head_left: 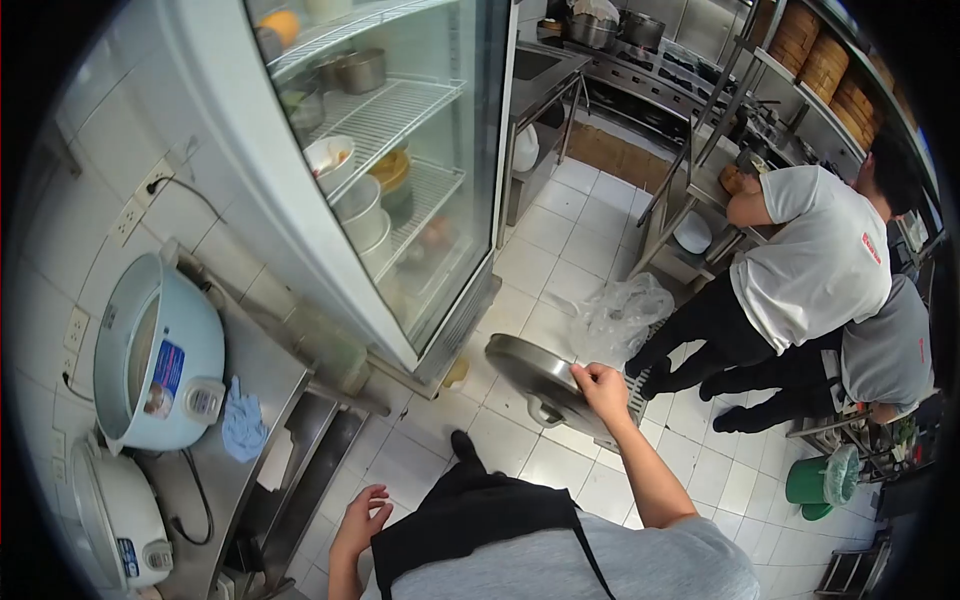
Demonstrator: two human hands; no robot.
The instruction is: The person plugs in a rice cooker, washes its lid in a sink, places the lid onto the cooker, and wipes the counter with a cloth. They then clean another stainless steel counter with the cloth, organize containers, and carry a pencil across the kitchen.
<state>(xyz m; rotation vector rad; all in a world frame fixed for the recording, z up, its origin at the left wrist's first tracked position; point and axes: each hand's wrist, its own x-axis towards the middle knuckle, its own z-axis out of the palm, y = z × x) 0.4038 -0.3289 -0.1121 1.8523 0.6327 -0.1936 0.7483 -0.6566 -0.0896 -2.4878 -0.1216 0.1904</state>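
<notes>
My right hand grips the rim of a large round metal lid, its thumb on the upper side. The lid is tilted on edge above the tiled floor, and a loop-like handle shows on its face. Low in the view, my left hand hangs beside my dark apron, fingers loosely apart and holding nothing. Left of it, a large light-blue rice cooker without a lid on it stands on a steel counter.
A glass-door fridge with bowls stands ahead. Clear plastic bags lie near a floor grate. Two co-workers, one in a white shirt, work at the right. There are also a white cooker, a blue cloth and a green bin.
</notes>
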